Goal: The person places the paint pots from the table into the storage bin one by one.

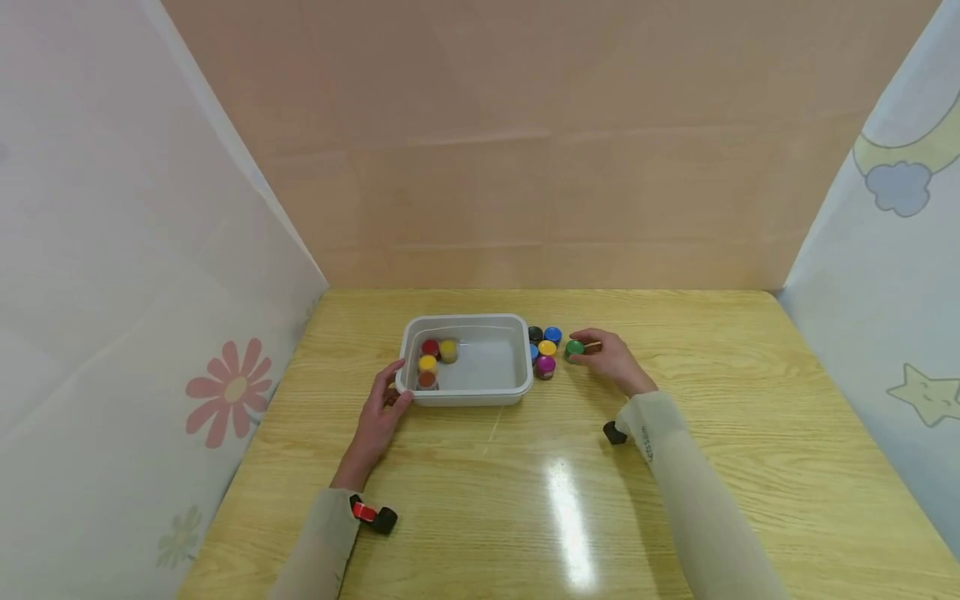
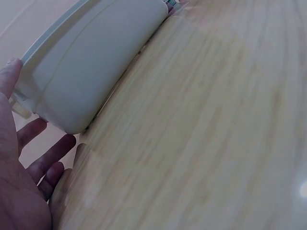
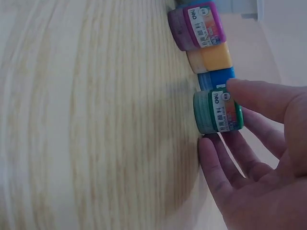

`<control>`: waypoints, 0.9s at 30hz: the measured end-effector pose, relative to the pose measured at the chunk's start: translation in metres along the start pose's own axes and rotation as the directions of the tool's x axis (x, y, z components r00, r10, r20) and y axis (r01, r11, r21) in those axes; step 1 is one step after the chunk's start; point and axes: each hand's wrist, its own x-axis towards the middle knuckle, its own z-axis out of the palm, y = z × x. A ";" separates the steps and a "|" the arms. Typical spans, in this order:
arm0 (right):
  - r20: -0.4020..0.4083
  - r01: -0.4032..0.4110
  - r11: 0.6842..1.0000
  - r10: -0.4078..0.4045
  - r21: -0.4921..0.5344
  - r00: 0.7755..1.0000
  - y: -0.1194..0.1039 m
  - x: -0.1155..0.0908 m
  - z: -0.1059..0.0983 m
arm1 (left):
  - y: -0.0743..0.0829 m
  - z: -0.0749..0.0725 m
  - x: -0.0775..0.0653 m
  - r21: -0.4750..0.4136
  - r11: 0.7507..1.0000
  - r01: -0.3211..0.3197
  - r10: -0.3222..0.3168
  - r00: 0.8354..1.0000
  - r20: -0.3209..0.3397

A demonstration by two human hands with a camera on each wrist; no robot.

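A white plastic basin (image 1: 480,398) stands on the table, with several small paint jars along its left side, among them a red-lidded jar (image 1: 430,348) and a brown-lidded jar (image 1: 427,381). My left hand (image 1: 380,417) holds the basin's front left corner, thumb at the rim; in the left wrist view its other fingers (image 2: 52,155) spread loosely by the wall. To the right of the basin, my right hand (image 1: 611,360) grips a green paint jar (image 3: 218,111) between thumb and fingers. Whether that jar touches the table cannot be told.
Close against the basin's right side is a cluster of jars: a purple jar (image 1: 545,367), an orange-yellow jar (image 1: 547,348), a blue jar (image 1: 552,334) and a black-lidded one (image 1: 535,334), among others. Patterned sheets (image 1: 232,387) enclose the wooden table (image 1: 480,492) at the sides.
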 end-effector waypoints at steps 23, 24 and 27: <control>-0.040 -0.014 0.998 0.011 -0.066 0.999 0.002 0.001 0.000 | -0.015 0.002 0.004 -0.025 1.000 0.014 -0.014 1.000 -0.017; -0.039 -0.012 0.998 0.009 -0.067 0.999 0.002 0.001 -0.001 | -0.020 0.002 0.005 -0.026 0.999 0.019 -0.020 1.000 -0.021; -0.039 -0.010 0.998 0.007 -0.060 0.999 -0.001 0.001 0.000 | -0.031 0.002 0.007 -0.029 0.999 0.024 -0.025 0.999 -0.035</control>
